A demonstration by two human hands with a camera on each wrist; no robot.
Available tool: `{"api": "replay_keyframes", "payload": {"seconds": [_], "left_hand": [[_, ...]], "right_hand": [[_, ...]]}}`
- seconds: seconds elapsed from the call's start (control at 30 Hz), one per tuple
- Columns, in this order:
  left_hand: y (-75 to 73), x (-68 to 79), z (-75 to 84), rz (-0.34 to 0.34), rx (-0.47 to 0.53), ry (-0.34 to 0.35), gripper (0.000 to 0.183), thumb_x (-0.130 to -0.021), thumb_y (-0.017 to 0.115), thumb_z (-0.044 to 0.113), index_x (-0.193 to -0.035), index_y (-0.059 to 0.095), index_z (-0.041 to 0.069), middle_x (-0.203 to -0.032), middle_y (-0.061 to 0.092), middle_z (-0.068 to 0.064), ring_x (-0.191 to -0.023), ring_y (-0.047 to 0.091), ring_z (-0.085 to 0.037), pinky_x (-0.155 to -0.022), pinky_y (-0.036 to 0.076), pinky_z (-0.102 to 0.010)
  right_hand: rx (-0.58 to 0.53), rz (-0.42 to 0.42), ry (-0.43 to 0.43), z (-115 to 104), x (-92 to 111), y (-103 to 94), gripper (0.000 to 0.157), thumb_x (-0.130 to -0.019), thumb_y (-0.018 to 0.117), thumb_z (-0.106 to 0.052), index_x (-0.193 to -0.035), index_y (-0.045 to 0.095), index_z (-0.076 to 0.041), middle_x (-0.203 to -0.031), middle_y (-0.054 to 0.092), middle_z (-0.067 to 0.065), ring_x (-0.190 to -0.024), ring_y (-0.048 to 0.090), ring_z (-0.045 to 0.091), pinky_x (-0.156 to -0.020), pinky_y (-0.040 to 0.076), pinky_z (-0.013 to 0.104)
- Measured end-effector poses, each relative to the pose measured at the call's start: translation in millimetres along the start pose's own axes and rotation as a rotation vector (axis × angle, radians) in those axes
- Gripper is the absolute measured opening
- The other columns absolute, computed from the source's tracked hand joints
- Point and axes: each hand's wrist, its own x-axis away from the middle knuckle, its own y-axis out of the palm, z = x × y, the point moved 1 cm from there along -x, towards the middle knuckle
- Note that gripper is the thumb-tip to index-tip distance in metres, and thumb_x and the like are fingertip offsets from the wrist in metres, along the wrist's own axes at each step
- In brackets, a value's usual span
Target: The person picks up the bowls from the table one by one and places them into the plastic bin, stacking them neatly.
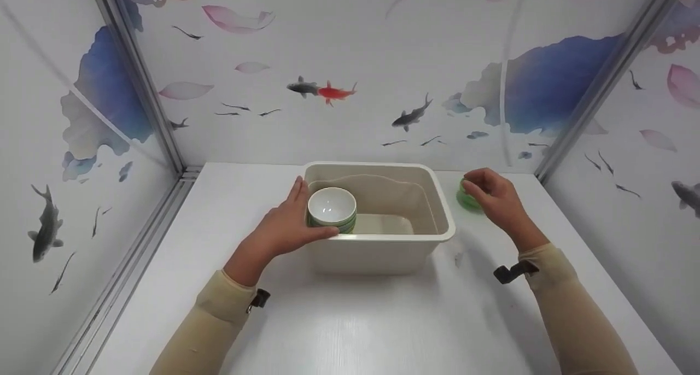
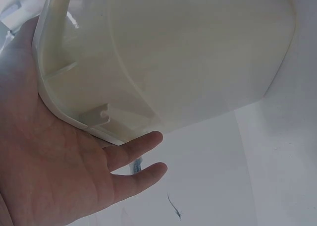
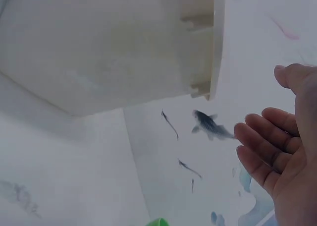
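Note:
My left hand (image 1: 284, 224) rests against the left front corner of a cream plastic bin (image 1: 377, 257), its thumb along the front rim and its fingers reaching back by the left side. In the left wrist view the palm lies at the rim of the bin (image 2: 198, 52) and two fingers stretch out below it. A stack of small bowls (image 1: 332, 206), white inside with green sides, sits in the bin's left part. To the right of the bin, my right hand (image 1: 495, 197) hovers over a green object (image 1: 468, 201) that it partly hides; its fingers are loosely bent and hold nothing.
The bin stands on a white table (image 1: 350, 326) near the back wall (image 1: 350, 129), which is printed with fish and petals. Metal posts (image 1: 145, 85) mark the corners, with patterned panels on both sides. Black straps (image 1: 514, 272) show at the sleeve cuffs.

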Motion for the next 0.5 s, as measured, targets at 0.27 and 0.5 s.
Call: {"api": "replay_keyframes", "payload": {"seconds": [0.27,0.5], "left_hand": [[1.1,-1.5,-1.2,-0.007,-0.002,-0.002,0.145,-0.082,0.074,0.088,-0.177,0.004,0.004,-0.186,-0.005,-0.008,-0.154,0.045,-0.051,-0.122,0.038,-0.065],[1.2,-1.1,-1.8,-0.002,0.0,-0.003,0.145,-0.082,0.075,0.087,-0.178,0.004,0.005,-0.186,-0.004,-0.009,-0.154,0.045,-0.049,-0.121,0.04,-0.065]], "right_hand": [[0.062,0.069,0.054,37.5,18.8,-5.3,0.035,-0.113,0.069,-0.026,-0.129,0.07,0.006,-0.112,0.075,0.02,-0.096,0.068,0.003,-0.086,0.049,0.012],[0.105,0.068,0.152,57.0,32.3,-6.1,0.038,-0.114,0.066,-0.031,-0.129,0.07,0.003,-0.113,0.074,0.019,-0.097,0.066,0.008,-0.082,0.05,0.014]]}}
